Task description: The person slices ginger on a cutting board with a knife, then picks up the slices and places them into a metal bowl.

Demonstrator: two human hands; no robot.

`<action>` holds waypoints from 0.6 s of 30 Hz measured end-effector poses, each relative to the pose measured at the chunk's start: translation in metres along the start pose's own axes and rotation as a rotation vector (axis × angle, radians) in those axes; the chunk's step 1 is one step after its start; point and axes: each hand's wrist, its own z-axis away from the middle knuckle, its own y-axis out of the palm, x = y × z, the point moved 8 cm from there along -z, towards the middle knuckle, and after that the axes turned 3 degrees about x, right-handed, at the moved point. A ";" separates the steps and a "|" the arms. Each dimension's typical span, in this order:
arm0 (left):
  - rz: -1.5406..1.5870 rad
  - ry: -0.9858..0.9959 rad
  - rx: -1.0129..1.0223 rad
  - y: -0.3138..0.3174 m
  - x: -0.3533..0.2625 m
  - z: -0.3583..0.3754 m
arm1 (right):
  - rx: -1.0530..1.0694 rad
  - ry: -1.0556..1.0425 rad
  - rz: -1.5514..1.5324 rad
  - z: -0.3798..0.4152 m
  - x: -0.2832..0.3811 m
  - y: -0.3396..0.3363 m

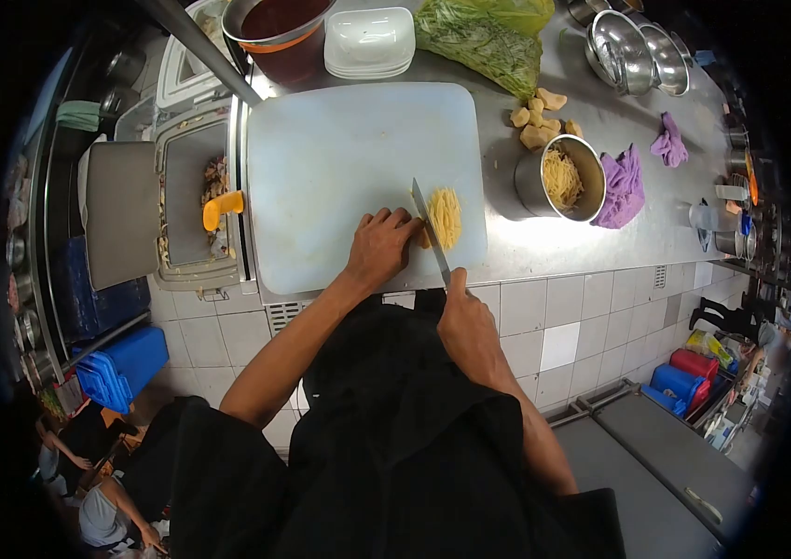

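Observation:
My right hand is closed around the handle of a kitchen knife, whose blade rests over the white cutting board. Left of the blade, my left hand has its fingers curled and pressed down on a piece of potato, mostly hidden beneath them. Thin potato strips lie in a small pile just right of the blade. A metal pot holds more potato strips. Behind it sit several peeled potato pieces on the steel counter.
Purple cloths lie right of the pot. Metal bowls, a bag of greens, stacked white dishes and a dark red container line the back. An open bin with scraps stands left. Other people are at lower left.

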 end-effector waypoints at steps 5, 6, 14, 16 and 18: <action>-0.022 -0.002 0.017 0.003 0.001 0.000 | 0.019 0.039 0.035 0.005 0.002 0.003; -0.023 -0.003 0.022 0.003 0.000 -0.001 | 0.026 0.046 0.038 0.006 0.002 0.003; -0.028 0.003 -0.021 0.004 0.002 0.000 | -0.111 -0.061 -0.004 -0.036 -0.012 0.020; -0.019 0.003 -0.006 0.006 0.000 0.007 | -0.117 -0.098 -0.028 -0.037 -0.004 0.013; 0.004 0.005 -0.012 0.006 0.004 0.002 | -0.095 -0.073 -0.005 -0.032 0.008 -0.003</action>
